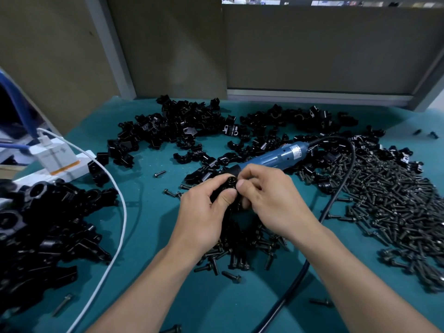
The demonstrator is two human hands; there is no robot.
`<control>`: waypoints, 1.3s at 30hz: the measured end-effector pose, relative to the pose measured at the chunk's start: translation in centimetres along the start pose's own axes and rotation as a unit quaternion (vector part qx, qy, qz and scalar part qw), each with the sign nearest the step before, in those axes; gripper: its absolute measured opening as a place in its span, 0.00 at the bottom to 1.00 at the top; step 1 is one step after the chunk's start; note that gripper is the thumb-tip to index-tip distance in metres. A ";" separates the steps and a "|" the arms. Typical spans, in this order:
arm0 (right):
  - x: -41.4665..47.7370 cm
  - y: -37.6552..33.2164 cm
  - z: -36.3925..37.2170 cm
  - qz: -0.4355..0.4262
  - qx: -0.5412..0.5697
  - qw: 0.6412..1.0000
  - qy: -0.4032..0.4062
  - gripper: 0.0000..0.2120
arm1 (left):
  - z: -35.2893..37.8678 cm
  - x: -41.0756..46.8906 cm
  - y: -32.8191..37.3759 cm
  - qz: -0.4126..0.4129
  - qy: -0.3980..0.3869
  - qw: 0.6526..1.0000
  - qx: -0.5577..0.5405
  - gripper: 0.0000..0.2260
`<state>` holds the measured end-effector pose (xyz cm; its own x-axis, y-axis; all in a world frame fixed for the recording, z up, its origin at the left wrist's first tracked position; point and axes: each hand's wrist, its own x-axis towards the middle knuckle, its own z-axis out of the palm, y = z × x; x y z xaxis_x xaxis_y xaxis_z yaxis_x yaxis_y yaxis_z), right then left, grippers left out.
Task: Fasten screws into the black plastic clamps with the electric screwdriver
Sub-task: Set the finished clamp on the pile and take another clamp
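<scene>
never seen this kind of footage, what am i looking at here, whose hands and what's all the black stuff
There is no machine: one camera worn on a person's head looks down at their bare hands. The left hand and right hand together pinch a black clamp above a green mat; whether a screw is in the fingers is hidden. Behind them lies the blue electric screwdriver, unheld. Loose clamps are heaped at the back and left, screws at the right. A white power strip sits at the left.
</scene>
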<state>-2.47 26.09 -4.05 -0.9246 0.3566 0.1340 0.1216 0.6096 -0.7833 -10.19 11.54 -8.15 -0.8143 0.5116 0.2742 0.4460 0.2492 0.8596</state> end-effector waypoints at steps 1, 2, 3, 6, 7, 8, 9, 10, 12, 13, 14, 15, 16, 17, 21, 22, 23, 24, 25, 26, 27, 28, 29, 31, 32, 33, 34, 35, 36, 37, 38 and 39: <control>0.0 0.0 0.3 0.002 -0.007 1.000 0.021 0.18 | 0.1 0.0 0.1 0.009 -0.003 1.000 -0.004 0.16; 0.0 0.0 0.5 0.007 -0.010 0.999 0.041 0.21 | 0.0 0.0 0.1 0.014 -0.003 1.000 -0.004 0.16; -0.1 0.0 0.5 0.010 -0.003 0.999 0.049 0.22 | 0.0 0.0 0.1 0.016 -0.002 1.000 -0.001 0.16; 0.0 -0.1 -0.2 0.004 0.035 0.999 0.005 0.14 | -0.2 0.2 0.1 0.001 0.000 1.000 -0.001 0.16; 0.0 -0.1 -0.3 0.001 0.034 0.999 -0.006 0.12 | -0.1 0.2 0.1 -0.004 -0.003 1.000 -0.004 0.17; 0.1 0.0 -0.2 0.000 0.024 1.000 -0.003 0.13 | -0.1 0.1 0.2 -0.001 -0.006 1.000 -0.010 0.17; 0.1 0.0 -0.1 0.000 0.009 1.000 0.013 0.16 | 0.1 0.0 0.3 0.010 -0.011 1.000 -0.019 0.17; 0.1 0.0 0.0 0.002 -0.006 1.000 0.030 0.20 | 0.1 0.0 0.5 0.020 -0.014 0.999 -0.024 0.17; 0.1 -0.1 -0.3 0.000 -0.001 1.000 0.019 0.21 | 0.1 0.1 0.5 0.030 -0.010 0.999 -0.021 0.14; 0.2 -0.1 -0.6 -0.005 0.015 1.000 -0.004 0.18 | 0.0 0.3 0.4 0.028 -0.003 1.000 -0.014 0.13; 0.2 -0.1 -0.8 -0.010 0.022 0.999 -0.022 0.16 | -0.1 0.4 0.4 0.022 0.002 1.000 -0.009 0.12; 0.2 -0.1 -0.9 -0.014 0.013 0.999 -0.027 0.15 | -0.1 0.4 0.5 0.014 0.003 1.000 -0.010 0.13; 0.2 0.0 -0.8 -0.015 -0.005 1.000 -0.021 0.16 | -0.1 0.4 0.5 0.010 0.003 1.000 -0.015 0.14; 0.2 0.0 -0.7 -0.013 -0.018 1.000 -0.010 0.18 | -0.2 0.3 0.6 0.014 0.001 1.000 -0.019 0.15; -0.1 -0.4 -0.7 0.000 0.011 1.000 -0.011 0.18 | -0.3 0.3 0.8 0.032 -0.008 0.999 -0.031 0.11; -0.1 -0.5 -0.8 -0.002 0.016 1.000 -0.002 0.17 | -0.4 0.4 0.9 0.030 -0.012 0.999 -0.038 0.10; -0.1 -0.5 -0.8 -0.006 0.018 1.000 0.013 0.17 | -0.5 0.4 0.8 0.030 -0.014 0.999 -0.042 0.10; -0.1 -0.6 -0.7 -0.008 0.023 0.999 0.025 0.19 | -0.6 0.4 0.8 0.031 -0.014 0.999 -0.043 0.10; -0.1 -0.7 -0.8 -0.003 0.026 0.999 0.027 0.21 | -0.6 0.5 0.8 0.026 -0.011 0.998 -0.048 0.09; 0.0 -0.9 -1.0 0.008 0.018 1.000 0.017 0.22 | -0.6 0.5 0.7 0.012 -0.003 0.998 -0.067 0.09; 0.2 -0.9 -1.5 0.022 -0.006 1.000 -0.004 0.22 | -0.5 0.7 0.6 -0.014 0.012 0.994 -0.103 0.09; 0.4 -0.9 -2.3 0.038 -0.045 0.998 -0.031 0.20 | -0.5 0.8 0.5 -0.049 0.031 0.987 -0.150 0.10; 0.7 -0.7 -3.2 0.052 -0.091 0.993 -0.061 0.18 | -0.5 1.0 0.5 -0.085 0.049 0.975 -0.197 0.09; 0.9 -0.4 -5.2 0.077 -0.181 0.973 -0.117 0.13 | -0.5 1.3 0.7 -0.146 0.073 0.947 -0.278 0.10; 0.9 -0.4 -6.0 0.089 -0.219 0.962 -0.135 0.11 | -0.6 1.3 0.8 -0.169 0.080 0.933 -0.307 0.11; 0.9 -0.2 -6.5 0.101 -0.250 0.952 -0.147 0.09 | -0.8 1.3 0.9 -0.190 0.083 0.921 -0.329 0.11; 0.7 -0.2 -6.9 0.115 -0.272 0.942 -0.158 0.09 | -0.9 1.3 1.0 -0.209 0.084 0.909 -0.351 0.11; 0.6 -0.2 -7.0 0.130 -0.287 0.934 -0.168 0.10 | -1.1 1.3 1.2 -0.225 0.082 0.895 -0.375 0.11; 0.5 -0.3 -6.9 0.144 -0.295 0.928 -0.179 0.10 | -1.2 1.2 1.3 -0.240 0.078 0.881 -0.401 0.11; 0.5 -0.3 -6.7 0.152 -0.301 0.923 -0.187 0.11 | -1.4 1.2 1.4 -0.253 0.073 0.867 -0.423 0.11; 0.5 -0.4 -6.4 0.156 -0.305 0.920 -0.192 0.11 | -1.5 1.2 1.4 -0.266 0.069 0.856 -0.439 0.11; 0.5 -0.4 -6.1 0.155 -0.308 0.918 -0.194 0.11 | -1.6 1.1 1.4 -0.275 0.064 0.847 -0.450 0.11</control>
<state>-0.74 30.37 0.04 -0.8558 0.3745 -0.3568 0.4713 0.8489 -0.2393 -11.09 11.15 -5.91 -0.8661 0.4140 -0.2802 -0.4316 -0.3367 0.8369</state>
